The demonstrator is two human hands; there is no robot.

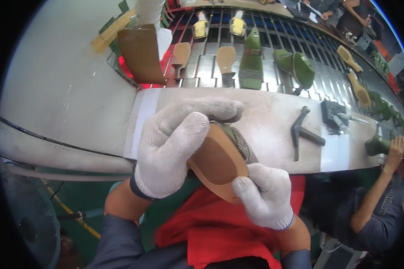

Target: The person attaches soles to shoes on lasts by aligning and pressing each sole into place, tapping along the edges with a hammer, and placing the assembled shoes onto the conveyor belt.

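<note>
Between my two gloved hands is a shoe sole (216, 163), tan round the rim with a darker brown middle, its underside facing up. It sits against a green shoe last (226, 130) with a glittery grey strap (240, 142) across it. My left hand (175, 143), in a white knit glove, wraps round the upper end, thumb pressed on the sole. With thumb and fingers, my right hand (265, 195) pinches the edge of the lower end. What the fingers touch underneath is hidden.
On the pale bench, a hammer (297, 130) lies right of my hands, near a dark block (333, 113). Beyond is a slatted conveyor (274, 40) with tan soles (226, 59) and green lasts (251, 67). At the right, a co-worker's hand (395, 152) holds a green last. A fan (31, 219) stands lower left.
</note>
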